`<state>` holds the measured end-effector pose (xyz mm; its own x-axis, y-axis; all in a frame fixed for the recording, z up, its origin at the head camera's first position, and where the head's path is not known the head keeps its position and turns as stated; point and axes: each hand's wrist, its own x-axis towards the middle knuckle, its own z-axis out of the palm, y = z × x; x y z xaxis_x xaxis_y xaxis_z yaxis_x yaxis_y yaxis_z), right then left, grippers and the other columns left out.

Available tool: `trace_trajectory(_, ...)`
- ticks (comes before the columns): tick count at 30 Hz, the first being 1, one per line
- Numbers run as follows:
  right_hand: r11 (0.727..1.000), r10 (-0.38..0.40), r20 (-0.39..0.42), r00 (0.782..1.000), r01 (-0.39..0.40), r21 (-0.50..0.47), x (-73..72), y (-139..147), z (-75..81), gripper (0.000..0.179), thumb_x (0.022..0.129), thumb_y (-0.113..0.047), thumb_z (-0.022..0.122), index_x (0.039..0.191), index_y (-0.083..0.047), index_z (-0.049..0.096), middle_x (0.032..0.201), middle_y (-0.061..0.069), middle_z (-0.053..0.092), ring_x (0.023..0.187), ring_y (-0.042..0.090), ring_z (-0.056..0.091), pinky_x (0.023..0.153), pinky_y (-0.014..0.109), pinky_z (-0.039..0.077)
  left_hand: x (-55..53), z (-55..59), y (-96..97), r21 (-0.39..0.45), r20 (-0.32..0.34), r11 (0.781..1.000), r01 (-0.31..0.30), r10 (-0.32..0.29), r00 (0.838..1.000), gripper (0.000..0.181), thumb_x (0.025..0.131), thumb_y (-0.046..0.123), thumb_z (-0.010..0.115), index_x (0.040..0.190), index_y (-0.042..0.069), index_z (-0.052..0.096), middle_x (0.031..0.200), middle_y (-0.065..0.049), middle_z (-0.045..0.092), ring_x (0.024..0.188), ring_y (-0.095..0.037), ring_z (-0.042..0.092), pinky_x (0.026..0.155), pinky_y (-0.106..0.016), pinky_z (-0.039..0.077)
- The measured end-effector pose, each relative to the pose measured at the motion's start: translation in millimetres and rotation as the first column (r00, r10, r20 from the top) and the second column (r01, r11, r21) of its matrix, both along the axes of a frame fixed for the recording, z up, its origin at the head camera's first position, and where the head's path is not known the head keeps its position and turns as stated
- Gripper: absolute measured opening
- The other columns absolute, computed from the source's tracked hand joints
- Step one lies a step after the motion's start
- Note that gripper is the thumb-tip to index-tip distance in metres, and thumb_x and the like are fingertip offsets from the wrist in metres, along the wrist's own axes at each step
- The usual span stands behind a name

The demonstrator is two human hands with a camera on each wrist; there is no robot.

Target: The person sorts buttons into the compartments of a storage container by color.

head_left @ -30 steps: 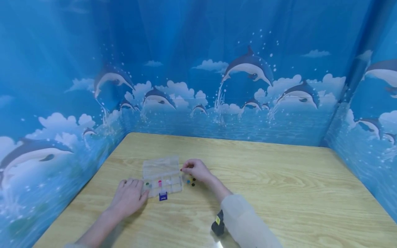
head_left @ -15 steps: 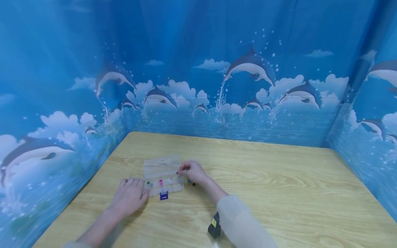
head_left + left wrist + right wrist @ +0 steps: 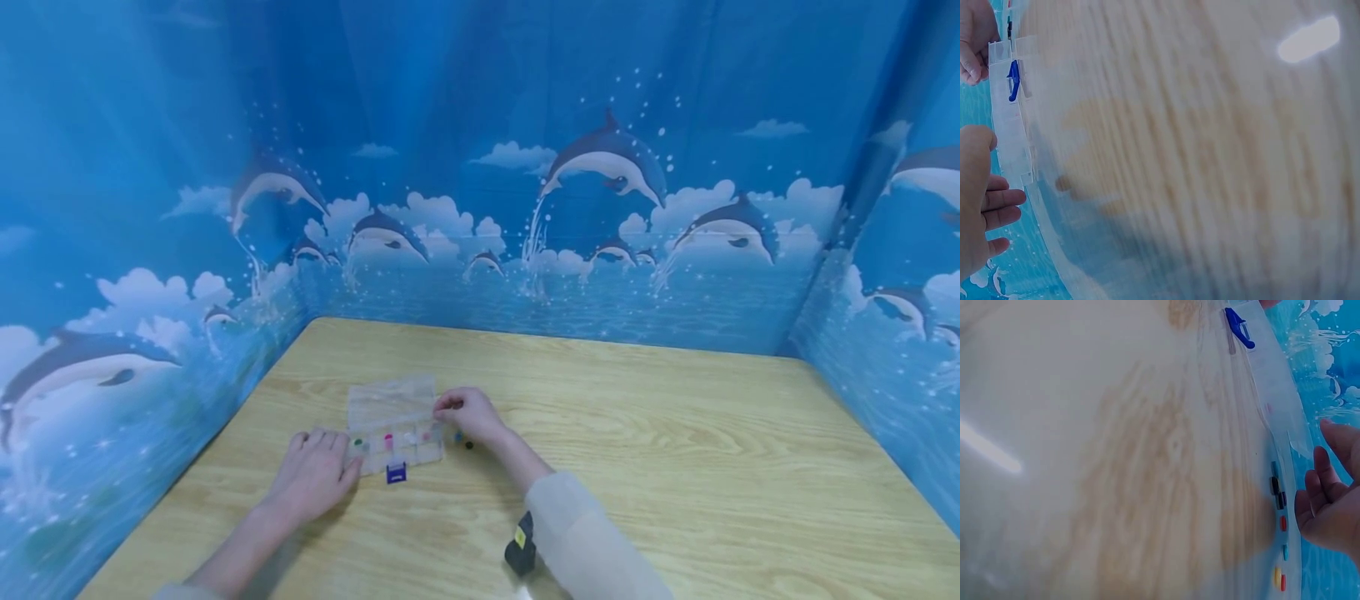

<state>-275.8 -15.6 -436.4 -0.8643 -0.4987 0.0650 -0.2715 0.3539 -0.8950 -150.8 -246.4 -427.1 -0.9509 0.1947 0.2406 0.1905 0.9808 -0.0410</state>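
Observation:
A clear plastic compartment box [image 3: 405, 457] lies on the table, its see-through lid [image 3: 392, 401] folded back on the far side. A blue latch [image 3: 396, 473] juts from its front edge. Green, pink and reddish small pieces show in separate compartments of the back row. My left hand [image 3: 313, 475] rests at the box's left side, fingers relaxed and holding nothing. Over the right end of the box, my right hand [image 3: 468, 415] hovers with loosely bent fingers. The right wrist view shows its thumb apart from the fingers and no piece between them.
Beside the box's right end lie several small coloured pieces, among them a black piece [image 3: 1274, 485], a red piece [image 3: 1283, 523] and a yellow piece [image 3: 1277, 575]. A black device with a yellow label [image 3: 521, 543] sits at the right sleeve. A dolphin-printed curtain [image 3: 480, 167] surrounds the wooden table.
My right hand moved left over the box with a small red piece, let it go into a right-hand compartment, then drew back slightly right. My left hand stayed at the box.

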Motion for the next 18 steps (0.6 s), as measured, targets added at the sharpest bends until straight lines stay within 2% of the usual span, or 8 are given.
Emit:
trace_trajectory(10, 0.999, -0.022, 0.028, 0.999, 0.023, -0.037, -5.4, 12.7, -0.6, 0.013, 0.087, -0.010, 0.063, 0.096, -0.002, 0.067, 0.088, 0.003, 0.063, 0.077, 0.013, 0.057, 0.067, 0.026, 0.049, 0.6, 1.1, -0.2, 0.002, -0.002, 1.000, 0.005, -0.005, 1.000, 0.038, 0.089, 0.030, 0.056, 0.103, -0.005, 0.058, 0.102, -0.021, 0.060, 0.102, -0.037, 0.053, 0.091, -0.056, 0.035)
trace_trajectory(18, 0.998, -0.057, 0.085, 0.995, 0.060, -0.022, -11.3, 25.0, -5.7, 0.016, 0.087, -0.011, 0.063, 0.099, -0.001, 0.065, 0.083, 0.005, 0.063, 0.072, 0.017, 0.058, 0.055, 0.027, 0.049, 1.1, 0.2, 0.1, 0.010, 0.000, 1.000, 0.006, -0.006, 1.000, 0.038, 0.089, 0.030, 0.056, 0.104, -0.006, 0.058, 0.103, -0.022, 0.060, 0.103, -0.038, 0.052, 0.091, -0.057, 0.034)
